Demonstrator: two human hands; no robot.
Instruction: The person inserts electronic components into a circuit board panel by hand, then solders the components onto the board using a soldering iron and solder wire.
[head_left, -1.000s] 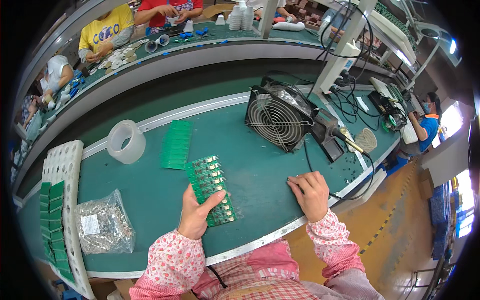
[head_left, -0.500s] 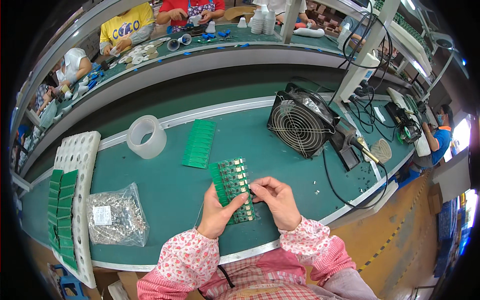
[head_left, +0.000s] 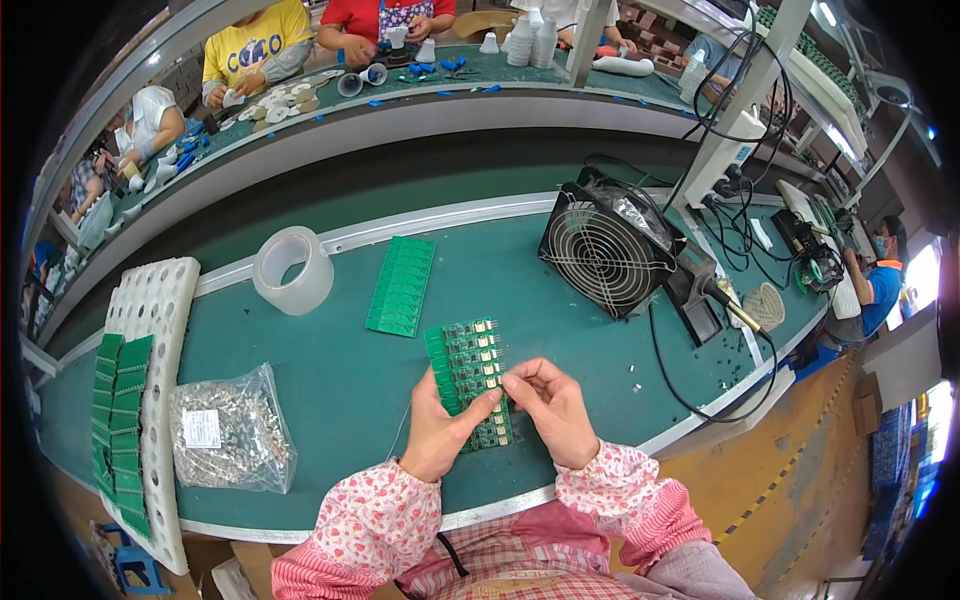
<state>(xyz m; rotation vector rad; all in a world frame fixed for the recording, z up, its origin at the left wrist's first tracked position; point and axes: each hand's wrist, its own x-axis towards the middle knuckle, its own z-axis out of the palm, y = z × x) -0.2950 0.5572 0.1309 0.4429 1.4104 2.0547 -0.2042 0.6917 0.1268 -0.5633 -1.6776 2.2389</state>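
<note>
A green circuit board panel (head_left: 462,360), with rows of small parts and metal pins along its right side, is tilted above the bench in front of me. My left hand (head_left: 437,432) grips it by the left and lower part, thumb pressed across its face. At the panel's right edge, my right hand (head_left: 556,415) is closed in a pinch, its thumb and fingertips touching the pins and parts there. Whatever lies between those fingertips is hidden. Farther off lies another green panel (head_left: 400,287), flat on the bench. A clear bag of small metal parts (head_left: 235,432) rests left of my left hand.
At the left, a white foam tray (head_left: 160,300) bears several green boards (head_left: 130,420). A clear tape roll (head_left: 312,272) stands near the back rail. To the right are a black fan (head_left: 605,262), a soldering iron (head_left: 736,308) and its cable. People work across the bench.
My right thumb and fingertips have shifted slightly along the panel's right edge. The panel stays in my left hand, and the view has moved a little.
</note>
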